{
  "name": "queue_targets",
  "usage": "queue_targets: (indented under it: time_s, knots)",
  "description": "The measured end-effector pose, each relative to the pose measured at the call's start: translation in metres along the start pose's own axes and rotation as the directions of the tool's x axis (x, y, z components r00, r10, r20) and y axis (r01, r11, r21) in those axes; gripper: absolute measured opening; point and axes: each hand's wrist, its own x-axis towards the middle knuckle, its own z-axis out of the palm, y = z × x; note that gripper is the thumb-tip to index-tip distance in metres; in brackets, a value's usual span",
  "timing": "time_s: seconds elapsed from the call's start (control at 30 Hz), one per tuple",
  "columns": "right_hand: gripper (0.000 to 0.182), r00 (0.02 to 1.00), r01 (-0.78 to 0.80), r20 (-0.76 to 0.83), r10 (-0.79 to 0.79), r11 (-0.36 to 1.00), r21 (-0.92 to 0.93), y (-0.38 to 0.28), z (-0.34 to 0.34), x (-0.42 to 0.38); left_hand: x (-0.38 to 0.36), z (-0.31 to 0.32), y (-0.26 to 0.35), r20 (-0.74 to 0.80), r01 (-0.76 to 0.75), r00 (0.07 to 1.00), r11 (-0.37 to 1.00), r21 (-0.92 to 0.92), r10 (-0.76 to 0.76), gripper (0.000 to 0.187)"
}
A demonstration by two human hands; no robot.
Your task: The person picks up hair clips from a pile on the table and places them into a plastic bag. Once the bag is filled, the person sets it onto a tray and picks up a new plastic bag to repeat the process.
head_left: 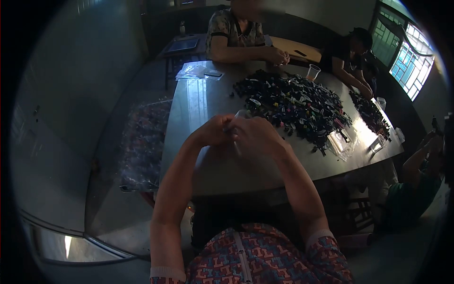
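Note:
My left hand (pixel 215 131) and my right hand (pixel 259 134) meet over the near part of the metal table (pixel 208 175). Fingers of both are closed around a clear plastic piece (pixel 243 113), possibly a small bag, whose edge shows above the knuckles. Most of it is hidden by my fingers, and the right hand is slightly blurred. Just beyond my right hand spreads a large heap of small dark pieces (pixel 302 102), with some white and coloured ones mixed in.
Clear plastic bags (pixel 194 72) lie at the far left corner, more bags (pixel 341 144) at the heap's near right. Clear cups stand beside the heap (pixel 312 72) and at the right edge (pixel 377 143). A smaller dark pile (pixel 370 116) lies right. Several people sit around.

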Motion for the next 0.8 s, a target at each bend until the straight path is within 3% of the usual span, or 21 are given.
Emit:
queue_targets:
  time_s: [0.07, 0.17, 0.23, 0.33, 0.4, 0.5, 0.57, 0.63, 0.7, 0.73, 0.8]
  knots:
    - [0.020, 0.996, 0.070, -0.059, -0.070, 0.998, 0.001, 0.001, 0.003, -0.002, -0.002, 0.003, 0.010, -0.010, 0.030, 1.000, 0.999, 0.017, -0.029, 0.034]
    - [0.021, 0.990, 0.058, -0.131, -0.053, 0.998, 0.029, -0.002, 0.005, -0.002, 0.000, 0.006, 0.012, -0.042, 0.024, 0.999, 1.000, 0.009, -0.023, 0.032]
    - [0.022, 0.991, 0.073, -0.112, -0.075, 0.997, -0.028, -0.001, 0.008, -0.005, 0.001, 0.006, 0.010, -0.065, -0.012, 0.998, 1.000, -0.016, 0.011, 0.032]
    - [0.020, 0.994, 0.064, -0.085, -0.070, 0.996, -0.063, -0.002, 0.007, -0.007, 0.002, 0.007, 0.009, -0.035, 0.061, 0.998, 0.993, 0.104, -0.058, 0.044]
    - [0.017, 0.996, 0.040, -0.073, -0.043, 0.998, -0.045, -0.001, 0.002, -0.011, 0.003, 0.009, 0.006, -0.122, -0.023, 0.992, 1.000, 0.006, 0.024, 0.036]
    - [0.018, 0.975, 0.159, -0.163, -0.153, 0.987, 0.022, 0.007, -0.016, -0.016, 0.000, 0.005, 0.005, -0.146, -0.008, 0.989, 0.989, -0.146, -0.013, 0.039]
    - [0.020, 0.987, -0.032, -0.133, 0.089, 0.924, 0.381, 0.010, -0.042, -0.013, -0.001, 0.003, 0.006, -0.173, 0.031, 0.984, 0.992, -0.120, -0.051, 0.041]
    - [0.022, 0.977, -0.093, -0.135, 0.167, 0.896, 0.434, 0.013, -0.073, -0.001, -0.002, 0.002, 0.010, -0.196, 0.072, 0.977, 0.993, -0.093, -0.089, 0.043]
    - [0.022, 0.935, -0.070, -0.292, 0.201, 0.913, 0.402, 0.032, -0.092, 0.018, -0.002, 0.001, 0.015, -0.223, 0.113, 0.968, 0.993, -0.031, -0.117, 0.045]
    - [0.022, 0.934, -0.076, -0.290, 0.207, 0.911, 0.405, 0.042, -0.099, 0.029, -0.002, 0.001, 0.013, -0.219, 0.117, 0.968, 0.993, -0.035, -0.122, 0.045]
    - [0.022, 0.841, -0.137, -0.447, 0.305, 0.919, 0.369, 0.061, -0.105, 0.042, -0.002, 0.000, 0.010, -0.214, 0.092, 0.971, 0.993, -0.075, -0.107, 0.043]
